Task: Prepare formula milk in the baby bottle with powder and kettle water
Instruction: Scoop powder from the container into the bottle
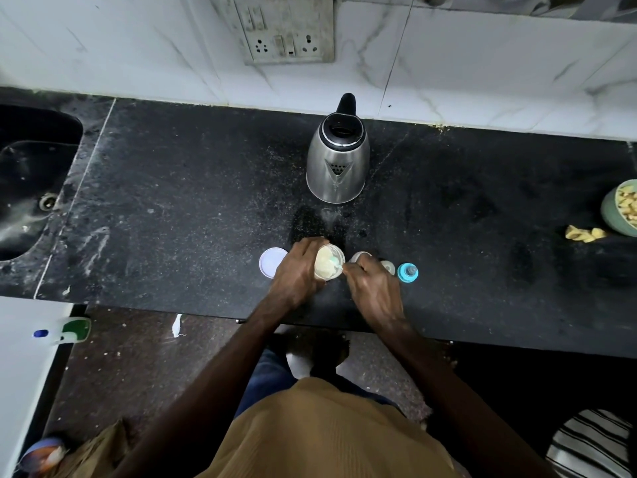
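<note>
An open tub of pale yellow powder (325,265) stands near the front edge of the black counter (172,201). My left hand (296,270) grips its left side. My right hand (374,293) pinches the handle of a light blue scoop (335,263) that lies in the powder. The tub's white lid (270,262) lies flat to the left. Behind my right hand the rim of the open baby bottle (360,256) shows. To the right are a small clear cap (388,266) and the blue teat ring (407,272). The steel kettle (337,160) stands further back, lid up.
A sink (31,181) is sunk into the counter's left end. A green bowl of yellow pieces (622,208) sits at the right edge, with a few pieces (584,233) spilled beside it. A wall socket panel (286,32) is above the kettle. A spray bottle (65,331) lies at lower left.
</note>
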